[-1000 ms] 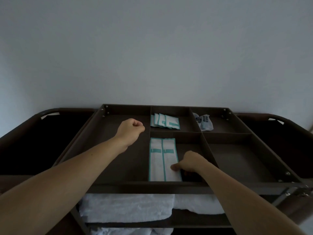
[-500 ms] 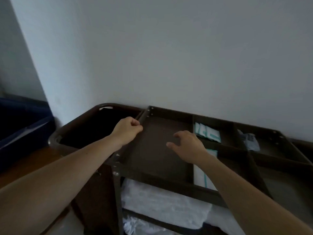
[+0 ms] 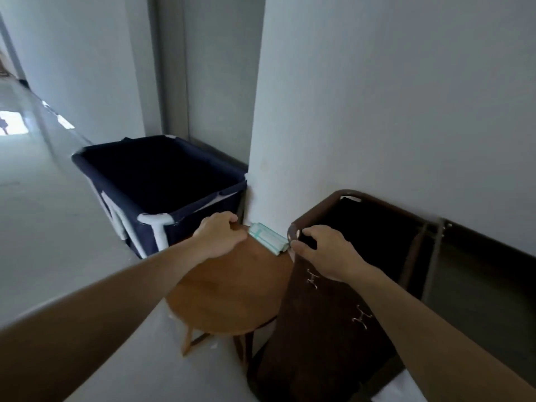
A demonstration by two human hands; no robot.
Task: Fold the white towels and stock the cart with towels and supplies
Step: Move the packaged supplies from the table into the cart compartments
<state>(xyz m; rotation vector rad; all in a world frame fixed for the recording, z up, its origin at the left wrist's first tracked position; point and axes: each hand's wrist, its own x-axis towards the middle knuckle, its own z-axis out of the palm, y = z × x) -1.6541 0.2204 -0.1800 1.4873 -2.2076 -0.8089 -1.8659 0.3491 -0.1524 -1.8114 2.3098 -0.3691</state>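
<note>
A small stack of white-and-teal supply packets (image 3: 268, 238) lies at the far edge of a round wooden side table (image 3: 229, 288). My left hand (image 3: 218, 235) sits at the stack's left end with its fingers curled under, holding nothing that I can see. My right hand (image 3: 323, 248) reaches in from the right, and its thumb tip touches the stack's right end. The brown cart (image 3: 327, 323) stands at the right, its dark bag open behind my right hand. A white towel corner (image 3: 401, 390) shows at the bottom right.
A navy fabric laundry bin (image 3: 162, 181) on a white tube frame stands left of a white pillar (image 3: 290, 111). The table is wedged between the bin and the cart. A pale corridor floor (image 3: 37, 198) stretches away to the left.
My view has swung left from the cart's top tray to the wooden table. Both hands left the tray and now sit at either end of the packet stack.
</note>
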